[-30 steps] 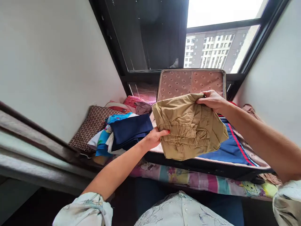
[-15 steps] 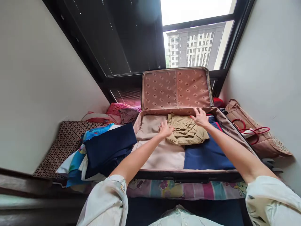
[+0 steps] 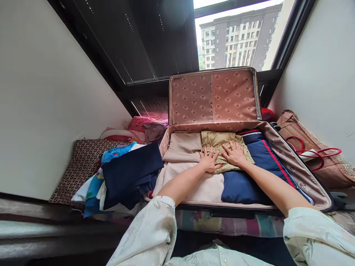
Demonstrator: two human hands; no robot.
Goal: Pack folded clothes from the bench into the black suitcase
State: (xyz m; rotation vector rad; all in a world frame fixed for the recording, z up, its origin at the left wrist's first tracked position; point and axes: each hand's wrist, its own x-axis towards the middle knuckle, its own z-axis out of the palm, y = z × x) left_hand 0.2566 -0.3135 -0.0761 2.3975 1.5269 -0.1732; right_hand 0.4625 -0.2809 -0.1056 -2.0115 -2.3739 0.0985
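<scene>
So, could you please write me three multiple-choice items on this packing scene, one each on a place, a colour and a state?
1. Where does the khaki garment lie?
A. on the pile of clothes left of the case
B. inside the open suitcase
C. on the brown bag with red handles

2. What colour is the stripe on the navy garment beside the khaki one?
A. red
B. green
C. yellow

3. How do the left hand and right hand meet the khaki garment?
A. both lift it by its corners
B. only one touches it
C. both lie flat on it, fingers spread

Answers: 1 B, it rests on the case's contents below the raised lid. 2 A, a red line runs along the navy cloth. 3 C, both palms face down on the cloth, side by side.
</scene>
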